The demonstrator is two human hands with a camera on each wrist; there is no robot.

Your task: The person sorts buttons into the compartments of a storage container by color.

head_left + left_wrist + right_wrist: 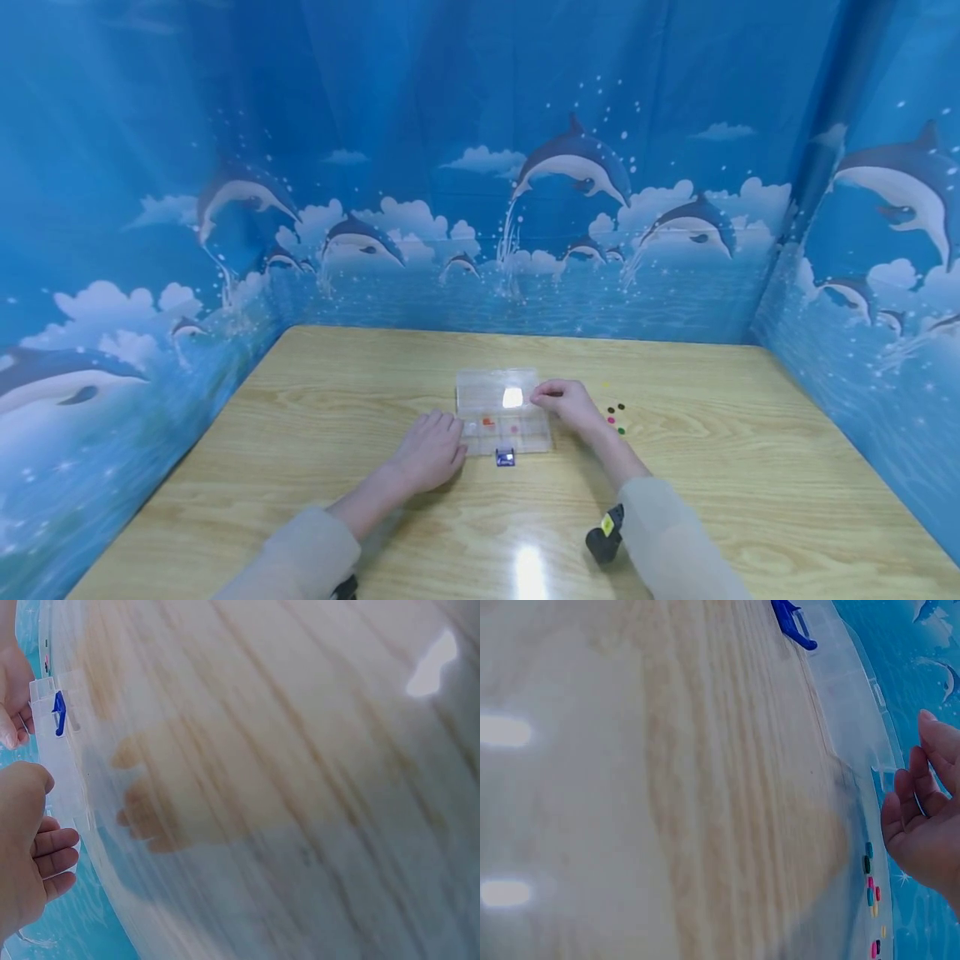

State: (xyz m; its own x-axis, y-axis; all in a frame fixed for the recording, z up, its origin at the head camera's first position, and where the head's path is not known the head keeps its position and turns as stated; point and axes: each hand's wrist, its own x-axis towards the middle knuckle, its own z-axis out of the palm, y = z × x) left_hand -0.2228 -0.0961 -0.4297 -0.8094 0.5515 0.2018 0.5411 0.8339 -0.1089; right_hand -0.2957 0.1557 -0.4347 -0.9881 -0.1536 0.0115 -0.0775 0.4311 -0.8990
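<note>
A clear plastic compartment box (531, 435) lies on the table with its lid (480, 387) tipped back, away from me. Small orange pieces (488, 422) and a pink piece (514, 429) show inside it. A blue latch (506, 457) sits at the front edge. My left hand (431, 450) rests beside the box's left end, fingertips right at the edge, fingers loosely bent. Over the right side of the lid is my right hand (572, 406), thumb and forefinger brought near each other; I cannot tell whether a small piece is between them.
Several small coloured pieces (611, 420), dark, pink and green, lie on the table to the right of the box. The wooden table (360, 375) is bordered by a blue dolphin-print curtain (420, 125) at the back and sides. A black wrist camera (603, 542) hangs at my right sleeve.
</note>
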